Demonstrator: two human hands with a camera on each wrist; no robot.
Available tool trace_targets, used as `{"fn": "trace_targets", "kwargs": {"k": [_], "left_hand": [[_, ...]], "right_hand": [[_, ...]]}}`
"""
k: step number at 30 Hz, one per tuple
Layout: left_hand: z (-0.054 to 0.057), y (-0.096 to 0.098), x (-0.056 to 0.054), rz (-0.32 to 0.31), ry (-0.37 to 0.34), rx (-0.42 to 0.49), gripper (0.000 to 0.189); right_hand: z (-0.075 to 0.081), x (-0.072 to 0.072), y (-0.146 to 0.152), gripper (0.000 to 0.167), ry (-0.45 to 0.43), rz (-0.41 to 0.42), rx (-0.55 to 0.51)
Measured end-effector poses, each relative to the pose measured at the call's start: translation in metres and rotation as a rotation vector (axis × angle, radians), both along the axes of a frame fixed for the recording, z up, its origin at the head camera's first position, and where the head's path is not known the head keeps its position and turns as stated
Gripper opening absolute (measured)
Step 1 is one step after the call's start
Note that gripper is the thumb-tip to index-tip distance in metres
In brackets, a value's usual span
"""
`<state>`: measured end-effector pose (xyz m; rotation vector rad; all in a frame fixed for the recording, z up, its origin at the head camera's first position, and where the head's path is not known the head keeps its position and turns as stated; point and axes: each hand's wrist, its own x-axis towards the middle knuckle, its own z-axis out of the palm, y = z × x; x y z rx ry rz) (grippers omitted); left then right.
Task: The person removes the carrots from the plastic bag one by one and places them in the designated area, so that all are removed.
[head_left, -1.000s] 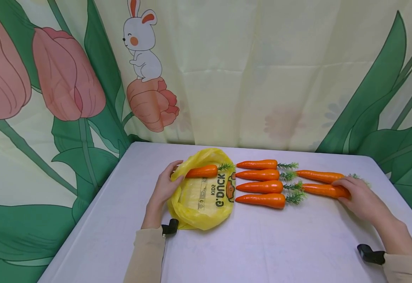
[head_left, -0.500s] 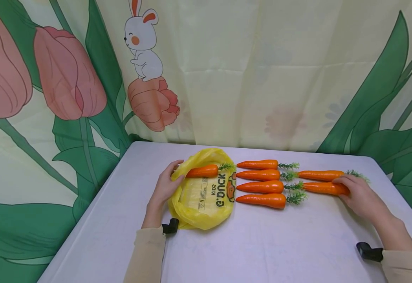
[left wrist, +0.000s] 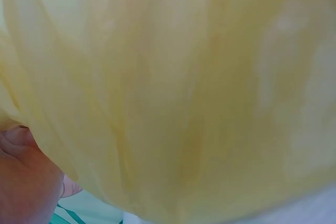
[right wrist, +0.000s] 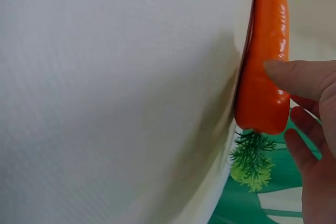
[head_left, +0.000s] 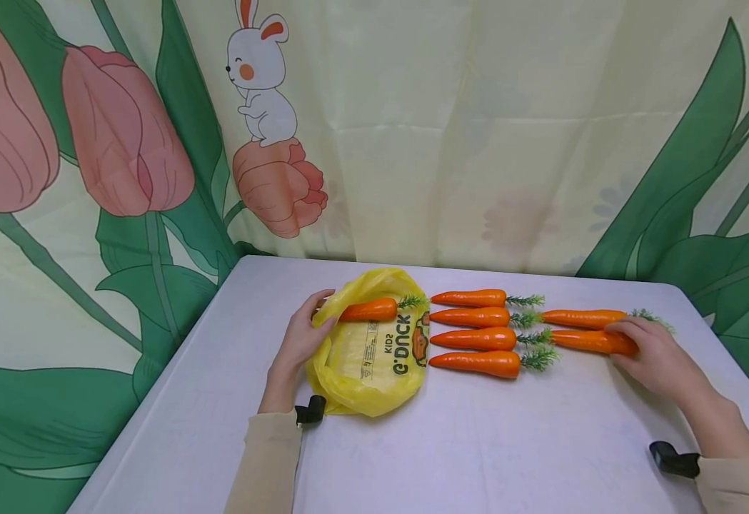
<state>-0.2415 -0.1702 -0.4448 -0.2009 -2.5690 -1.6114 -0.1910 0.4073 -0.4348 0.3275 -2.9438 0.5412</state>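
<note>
My left hand (head_left: 302, 335) pinches the left rim of a yellow plastic bag (head_left: 366, 396), which lies open on the table. Inside the bag's mouth is one orange carrot (head_left: 371, 310) with green leaves; its tip is hidden behind the rim. At the right, my right hand (head_left: 663, 360) holds the thick end of another carrot (head_left: 582, 340), thumb on its near side in the right wrist view. That carrot lies on the table, its tip close to the leaves of a neighbouring carrot. Just behind it lies a parallel carrot (head_left: 582, 318). Yellow film fills most of the left wrist view.
Several carrots lie stacked in a column between bag and right hand, tips leftward, the nearest carrot (head_left: 477, 363) at the front. A white cloth covers the table (head_left: 477, 450). Behind it hangs a printed curtain (head_left: 400, 178) with tulips and a rabbit.
The carrot under my right hand has moved slightly backward and straightened, and the one behind it has shifted a little as well. My left hand and the bag stay put.
</note>
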Motion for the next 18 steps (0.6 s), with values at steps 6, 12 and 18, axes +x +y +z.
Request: {"fn": "trace_targets", "kwargs": {"k": [6,12,18], "left_hand": [[0.000,0.000,0.000,-0.004,-0.002,0.003,0.052],[-0.001,0.000,0.000,0.003,-0.009,0.004,0.053],[-0.001,0.001,0.000,0.006,-0.002,-0.004,0.051]], "right_hand": [[0.005,0.001,-0.005,0.053,-0.009,-0.011,-0.033],[0.011,0.000,-0.017,0.051,0.043,0.020,-0.071],[0.017,-0.002,-0.034,0.051,0.072,0.048,-0.100]]}}
